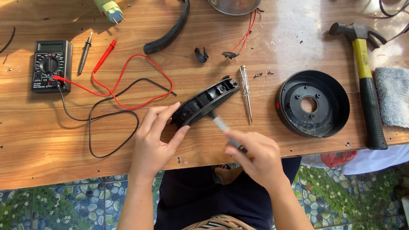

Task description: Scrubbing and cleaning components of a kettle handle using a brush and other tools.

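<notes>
Head view. I see a worn wooden workbench [255, 51] in strong daylight, with a blue pebble-pattern tiled floor [51, 204] below its near edge.

Work in hand: my left hand [155, 136] is curled around the near end of a curved black plastic housing piece [204, 101], thumb and fingers clamping it so it stands on edge, tilted up and to the right on the bench. My right hand [255, 155] is closed in a pinch grip on a screwdriver [223, 127] with a pale shaft section; its tip meets the housing at about mid-length, on the side facing me. I cannot tell whether the tip sits in a screw head or a seam.

I judge the step to be working a fastener or clip on this housing. The next move calls for a steady left-hand clamp and the tool kept square, since the part rests on a narrow edge.

Surroundings: a clear-handled tester screwdriver [245, 91] lies just right of the housing. A round black base [313, 104] sits further right, then a yellow-handled claw hammer [366, 72] and a grey cloth [394, 96]. At left, a digital multimeter [51, 66] with red and black probe leads [123, 91].
</notes>
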